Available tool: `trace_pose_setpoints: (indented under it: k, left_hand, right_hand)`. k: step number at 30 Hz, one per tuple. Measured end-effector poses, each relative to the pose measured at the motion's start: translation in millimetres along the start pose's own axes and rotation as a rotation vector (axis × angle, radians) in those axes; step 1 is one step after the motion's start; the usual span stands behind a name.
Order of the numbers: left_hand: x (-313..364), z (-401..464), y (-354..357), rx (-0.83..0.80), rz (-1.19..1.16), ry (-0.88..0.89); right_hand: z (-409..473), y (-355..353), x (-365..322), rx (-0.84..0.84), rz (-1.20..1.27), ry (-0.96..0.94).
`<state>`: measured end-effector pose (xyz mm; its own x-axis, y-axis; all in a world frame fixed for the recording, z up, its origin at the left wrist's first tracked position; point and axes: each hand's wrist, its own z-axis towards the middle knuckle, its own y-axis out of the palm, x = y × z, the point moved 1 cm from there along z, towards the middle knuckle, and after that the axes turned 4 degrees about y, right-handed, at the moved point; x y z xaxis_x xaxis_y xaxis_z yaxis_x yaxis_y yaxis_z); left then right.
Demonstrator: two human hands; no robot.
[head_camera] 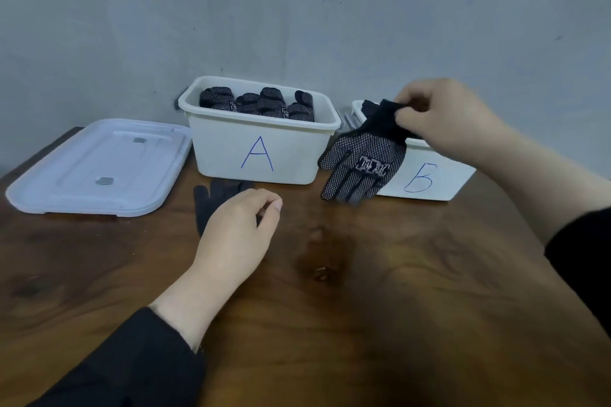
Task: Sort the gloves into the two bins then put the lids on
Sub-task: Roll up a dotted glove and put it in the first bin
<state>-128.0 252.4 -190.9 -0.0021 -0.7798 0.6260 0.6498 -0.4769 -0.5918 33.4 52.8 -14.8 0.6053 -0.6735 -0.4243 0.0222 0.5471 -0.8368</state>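
At right of centre the right hand point(439, 116) pinches a dotted glove point(362, 162) by its cuff over bin B point(439, 175) (bin A point(261, 149) already holds gloves), while the left hand point(238, 225), loosely curled, hovers over a dark glove point(208, 201) on the counter point(363, 291).

table point(363, 291): dark brown wood, knotted grain | wall point(297, 10): grey, scuffed, behind the table

Left hand point(238, 225) hides most of dark glove point(211, 200); bin B point(439, 175) contents mostly hidden.
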Motion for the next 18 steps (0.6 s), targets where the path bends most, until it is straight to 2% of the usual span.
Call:
trace_pose_setpoints:
  k: [2,5,7,10,11,15,18]
  left_hand:
    - [-4.3,0.5,-5.7,0.004,0.008,0.002]
    - [-11.1,-1.0,-17.9,0.010,0.037,-0.003]
    - [-16.5,-2.8,-28.7,0.010,0.074,0.018]
    - [-27.5,-8.5,-43.6,-0.079,0.150,0.058]
    - [-31.8,-10.4,-47.5,-0.130,0.170,0.062]
    - [-42.3,-17.8,-52.8,-0.401,0.260,0.089]
    - [-41.9,-18.7,-50.9,-0.515,0.347,0.090]
  right_hand:
    - [-2.4,-0.5,1.3,0.142,0.069,-0.047]
    - [-36.0,17.1,6.6,0.263,0.005,-0.231]
    - [-76.3,46.2,17.1,0.146,-0.070,-0.340]
    - [-139.4,96.7,38.2,-0.315,-0.229,-0.320]
    - [-153.2,108.4,44.2,-0.369,-0.217,-0.295]
    - [-162.9,125.7,44.8,-0.133,0.055,-0.175]
    - [-160.1,139.6,38.9,-0.194,0.054,-0.180]
